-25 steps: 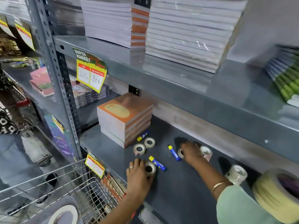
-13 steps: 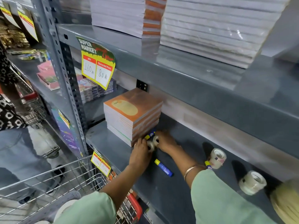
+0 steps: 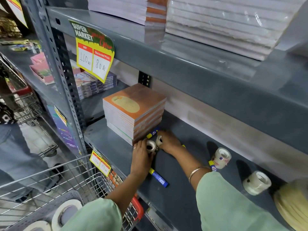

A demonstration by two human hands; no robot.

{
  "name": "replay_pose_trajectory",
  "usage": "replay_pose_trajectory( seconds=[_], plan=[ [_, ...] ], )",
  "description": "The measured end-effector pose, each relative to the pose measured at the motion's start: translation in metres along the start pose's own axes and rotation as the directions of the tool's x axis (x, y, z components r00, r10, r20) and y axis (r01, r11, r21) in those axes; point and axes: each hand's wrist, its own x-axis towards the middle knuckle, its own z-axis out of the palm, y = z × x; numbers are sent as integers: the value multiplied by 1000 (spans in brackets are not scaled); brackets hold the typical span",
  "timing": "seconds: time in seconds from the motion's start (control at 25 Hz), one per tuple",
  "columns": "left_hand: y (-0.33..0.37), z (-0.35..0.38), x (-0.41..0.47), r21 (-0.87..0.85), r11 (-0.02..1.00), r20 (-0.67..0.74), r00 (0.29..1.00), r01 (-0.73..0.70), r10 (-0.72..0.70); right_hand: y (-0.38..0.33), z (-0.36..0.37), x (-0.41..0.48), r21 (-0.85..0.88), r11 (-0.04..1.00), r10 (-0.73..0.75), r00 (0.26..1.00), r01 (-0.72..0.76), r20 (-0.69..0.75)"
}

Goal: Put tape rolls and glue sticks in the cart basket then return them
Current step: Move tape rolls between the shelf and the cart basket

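Both hands are on the grey shelf beside an orange notebook stack. My left hand is closed around a small clear tape roll. My right hand grips a second small tape roll. A blue and yellow glue stick lies against the notebooks behind my fingers. Another glue stick lies loose under my left wrist. A third glue stick leans by a clear tape roll. One more clear roll lies further right.
The wire cart basket sits at lower left with white tape rolls inside. A large yellowish tape roll is at the right edge. An upper shelf with paper stacks overhangs. A price tag hangs from it. A person stands left.
Both hands have moved left along the shelf, from the loose rolls in the middle to the pair of small rolls beside the notebook stack, and closed on them. The camera came closer.
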Motion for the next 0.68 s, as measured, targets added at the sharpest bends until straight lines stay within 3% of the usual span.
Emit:
replay_pose_trajectory(
  seconds=[0.68],
  plan=[
    [4,-8,-5,-81,996,-48,998,42,-46,-2,-6,-8,-9,1000,10,1000,-10,-10]
  ],
)
